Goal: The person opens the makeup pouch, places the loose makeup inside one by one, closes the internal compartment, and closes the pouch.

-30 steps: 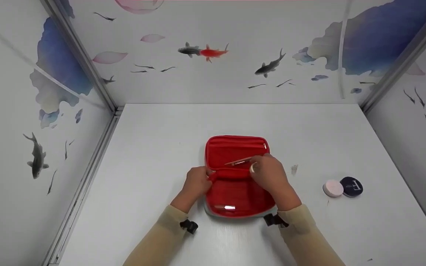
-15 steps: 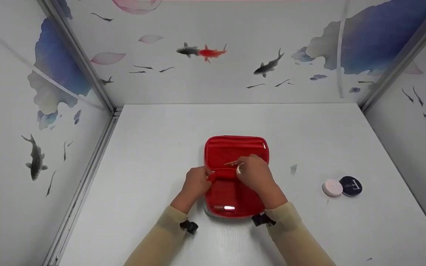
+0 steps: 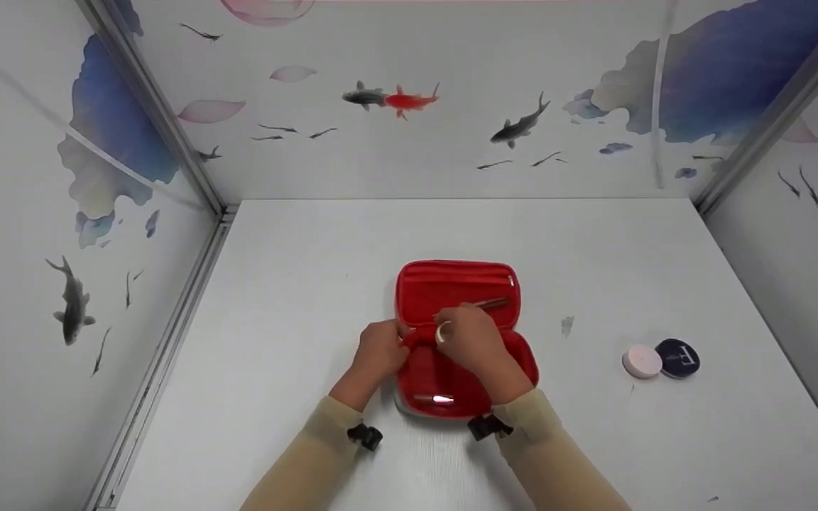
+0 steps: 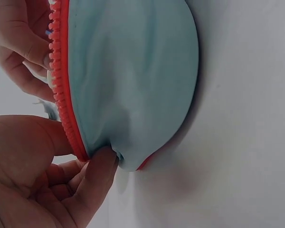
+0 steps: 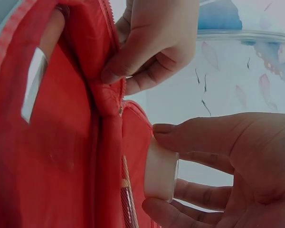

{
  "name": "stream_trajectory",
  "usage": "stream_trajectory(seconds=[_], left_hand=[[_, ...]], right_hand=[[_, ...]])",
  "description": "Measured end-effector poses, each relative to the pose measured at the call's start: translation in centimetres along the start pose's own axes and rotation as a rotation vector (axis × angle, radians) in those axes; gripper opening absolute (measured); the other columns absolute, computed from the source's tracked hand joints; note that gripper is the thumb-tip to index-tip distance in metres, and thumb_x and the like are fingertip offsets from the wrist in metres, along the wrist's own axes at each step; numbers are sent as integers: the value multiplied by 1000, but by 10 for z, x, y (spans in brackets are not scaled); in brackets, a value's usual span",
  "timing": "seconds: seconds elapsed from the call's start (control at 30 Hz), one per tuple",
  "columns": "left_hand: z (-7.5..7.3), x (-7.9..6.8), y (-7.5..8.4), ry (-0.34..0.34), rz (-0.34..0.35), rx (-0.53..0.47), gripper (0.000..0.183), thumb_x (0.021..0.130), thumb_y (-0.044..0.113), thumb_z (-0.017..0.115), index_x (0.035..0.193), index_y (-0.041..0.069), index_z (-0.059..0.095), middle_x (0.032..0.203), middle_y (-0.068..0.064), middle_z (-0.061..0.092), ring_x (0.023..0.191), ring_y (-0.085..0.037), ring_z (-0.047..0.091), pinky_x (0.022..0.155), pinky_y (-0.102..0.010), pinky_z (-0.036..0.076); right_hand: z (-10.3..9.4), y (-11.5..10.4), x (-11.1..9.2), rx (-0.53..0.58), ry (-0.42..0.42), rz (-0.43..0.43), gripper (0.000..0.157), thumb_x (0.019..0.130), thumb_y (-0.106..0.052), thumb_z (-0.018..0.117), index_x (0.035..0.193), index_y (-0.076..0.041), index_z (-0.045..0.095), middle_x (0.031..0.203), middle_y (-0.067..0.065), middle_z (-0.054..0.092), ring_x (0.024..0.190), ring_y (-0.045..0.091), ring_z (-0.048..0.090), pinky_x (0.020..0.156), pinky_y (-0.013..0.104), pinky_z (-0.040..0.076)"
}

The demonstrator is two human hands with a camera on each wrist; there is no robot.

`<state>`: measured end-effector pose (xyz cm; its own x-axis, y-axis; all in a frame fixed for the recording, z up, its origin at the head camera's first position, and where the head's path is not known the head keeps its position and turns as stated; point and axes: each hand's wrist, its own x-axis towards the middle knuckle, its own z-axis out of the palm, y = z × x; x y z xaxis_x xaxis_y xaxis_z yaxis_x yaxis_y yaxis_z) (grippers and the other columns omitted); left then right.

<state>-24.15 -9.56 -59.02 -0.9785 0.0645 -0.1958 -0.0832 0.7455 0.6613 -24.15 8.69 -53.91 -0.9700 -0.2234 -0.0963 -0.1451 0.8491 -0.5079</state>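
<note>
An unzipped red-lined pouch (image 3: 421, 291) lies spread on the table, its outside light blue-green (image 4: 137, 71) in the left wrist view. At the pouch's left edge, my left hand (image 3: 379, 351) pinches the fabric beside the zipper. Over the middle of the pouch, my right hand (image 3: 476, 342) holds a small round cream-coloured jar (image 5: 160, 170) between thumb and fingers. Slender brush-like sticks (image 3: 492, 303) lie in the far half, partly hidden behind the right hand. A tube with a shiny silver-white end (image 3: 441, 399) lies along the near side of the front half.
To the right on the white table (image 3: 295, 270) sit a pale pink round container (image 3: 642, 361) and a dark blue round one (image 3: 677, 358), side by side. Printed panels enclose the table at the back and both sides.
My right hand has moved left across the pouch with the jar. The sticks, earlier seen left of its fingers, now show on its right. The left hand keeps its pinch on the pouch edge.
</note>
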Motion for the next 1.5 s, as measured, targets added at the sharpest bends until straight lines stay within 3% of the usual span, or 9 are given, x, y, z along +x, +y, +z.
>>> stream_trajectory(seconds=[0.37,0.53,0.63,0.87,1.07,1.23,1.33,1.5], left_hand=[[0,-1,-1,30,55,12,13,94,-1,67,100,6,76,90,-5,74,76,-15,58,64,-27,51],[-2,-1,4,13,44,22,13,96,2,67,105,6,77,89,-5,73,74,-16,59,62,-27,50],[-3,-1,5,-1,29,18,13,97,3,69,107,5,76,86,-5,71,72,-15,59,60,-26,49],[-4,-2,6,-10,13,2,11,98,8,70,106,7,76,91,-6,73,74,-16,61,60,-26,50],[-4,-3,6,-12,7,0,11,98,9,70,108,7,75,92,-5,72,75,-16,60,60,-26,51],[-4,-5,3,20,82,7,10,97,8,70,103,7,77,93,-6,75,74,-16,58,59,-26,46],[-3,-5,1,37,118,10,12,96,6,69,104,7,79,100,-6,78,77,-15,56,61,-25,45],[-3,-4,0,42,117,1,15,94,5,69,106,6,78,99,-7,77,75,-16,57,60,-26,46]], right_hand=[[20,-5,1,29,-21,-43,40,74,-14,92,112,-14,81,94,2,78,85,21,65,86,41,62],[28,-8,-1,11,-16,-71,26,81,-10,85,107,-14,82,86,0,75,81,20,61,81,37,57],[32,-11,-1,-3,-23,-73,26,85,-10,83,110,-14,82,91,1,75,86,20,60,85,38,57],[39,-13,2,-49,-50,-71,29,83,-13,87,111,-13,80,90,1,72,87,19,57,85,38,58],[44,-14,4,-61,-44,-101,16,87,-9,82,102,-9,78,85,4,69,83,21,57,82,39,57],[50,-11,6,-59,-27,-135,10,91,-7,75,101,-7,76,90,9,73,107,32,69,98,48,60],[51,-9,7,-45,-32,-158,6,94,-6,70,99,-4,74,94,14,74,126,41,65,107,54,55],[52,-6,8,9,-39,-185,3,94,-4,70,97,-5,70,93,16,72,132,45,61,109,57,53]])
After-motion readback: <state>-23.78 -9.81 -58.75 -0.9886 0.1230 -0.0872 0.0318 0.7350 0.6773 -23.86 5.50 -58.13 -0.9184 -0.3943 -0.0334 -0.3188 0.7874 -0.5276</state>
